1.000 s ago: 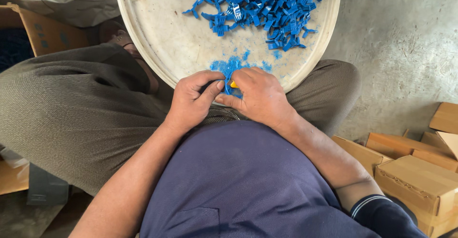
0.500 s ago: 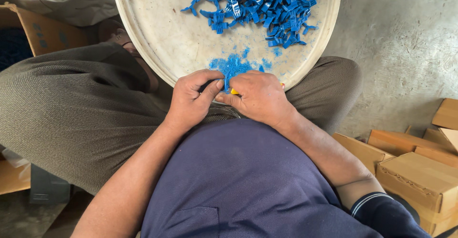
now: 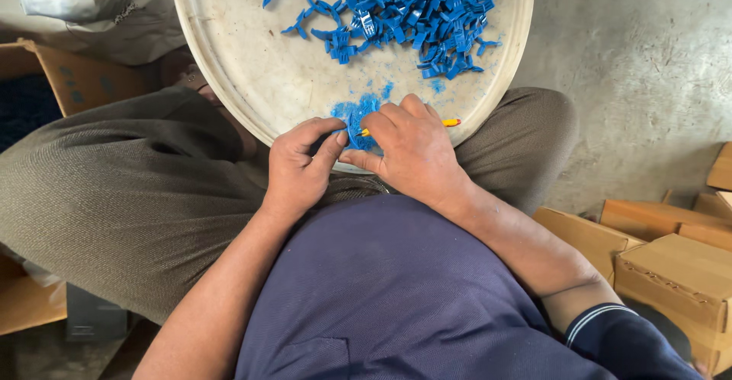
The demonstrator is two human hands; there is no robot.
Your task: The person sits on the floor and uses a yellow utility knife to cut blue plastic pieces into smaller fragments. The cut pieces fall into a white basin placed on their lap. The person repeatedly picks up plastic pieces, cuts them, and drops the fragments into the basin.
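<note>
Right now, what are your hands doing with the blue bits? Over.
Left hand pinching a blue piece. Right hand working it with a yellow tool. Blue pile in the round tray. Nothing blocking.

hands 2 [image 3: 305, 170] | round tray 1 [image 3: 229, 67] | yellow tool 1 [image 3: 450, 122] | cardboard boxes several [image 3: 679, 273]

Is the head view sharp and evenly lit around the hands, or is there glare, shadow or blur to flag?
Head view: soft, even daylight, no hard glare on the round cream tray; both hands, left hand and right hand, are sharp, as are the blue plastic pieces; the yellow tool is small but clear; only light shadow under the hands; the cardboard boxes at the edge look slightly stretched.
</note>
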